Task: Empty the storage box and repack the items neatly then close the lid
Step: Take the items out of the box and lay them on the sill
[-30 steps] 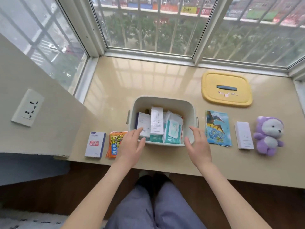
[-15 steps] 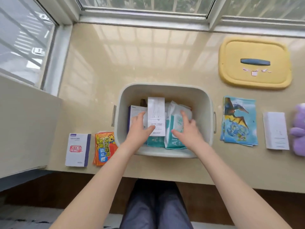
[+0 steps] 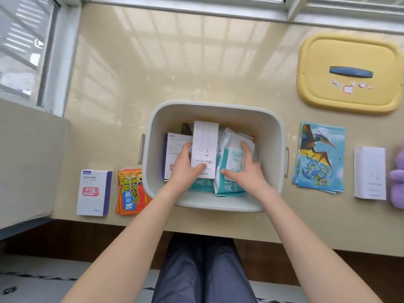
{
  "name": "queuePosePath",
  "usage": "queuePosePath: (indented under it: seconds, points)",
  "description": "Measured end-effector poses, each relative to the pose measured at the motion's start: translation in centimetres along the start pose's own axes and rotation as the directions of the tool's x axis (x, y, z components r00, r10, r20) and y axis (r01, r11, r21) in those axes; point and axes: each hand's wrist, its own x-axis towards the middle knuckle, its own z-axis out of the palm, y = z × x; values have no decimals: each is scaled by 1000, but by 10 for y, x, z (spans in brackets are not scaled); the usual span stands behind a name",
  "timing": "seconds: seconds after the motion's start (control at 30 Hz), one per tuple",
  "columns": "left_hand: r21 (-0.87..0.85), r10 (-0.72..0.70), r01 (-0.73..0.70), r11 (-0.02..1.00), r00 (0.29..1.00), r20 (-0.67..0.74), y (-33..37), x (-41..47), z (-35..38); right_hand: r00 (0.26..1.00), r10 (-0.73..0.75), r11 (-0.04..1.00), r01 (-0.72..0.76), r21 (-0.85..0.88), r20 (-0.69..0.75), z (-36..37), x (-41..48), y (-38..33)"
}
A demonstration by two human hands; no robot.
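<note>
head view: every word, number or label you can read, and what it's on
"75": on the teal label of the wipes pack.
"AL", cut off: at the same pack's lower end.
"活力元气" and "暖身贴": on the orange sachets.
Too blurred: the blue logo and red seal on the white-and-purple box.
Too small: the print on the white cable box.
No text: the yellow lid, only sticker scraps.
</note>
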Motion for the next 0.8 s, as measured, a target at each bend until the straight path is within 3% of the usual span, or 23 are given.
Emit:
queuePosePath:
  seconds: [0.27, 0.8]
  points:
    - [-64, 33, -35, 997, 999, -32, -3, -1, -4, 995, -69, 969, 82, 234, -66, -3, -7, -1]
    - [-204, 55, -65, 977, 997, -54, 11, -41, -28, 967, -181, 874, 242, 422, -179, -26, -39, -26]
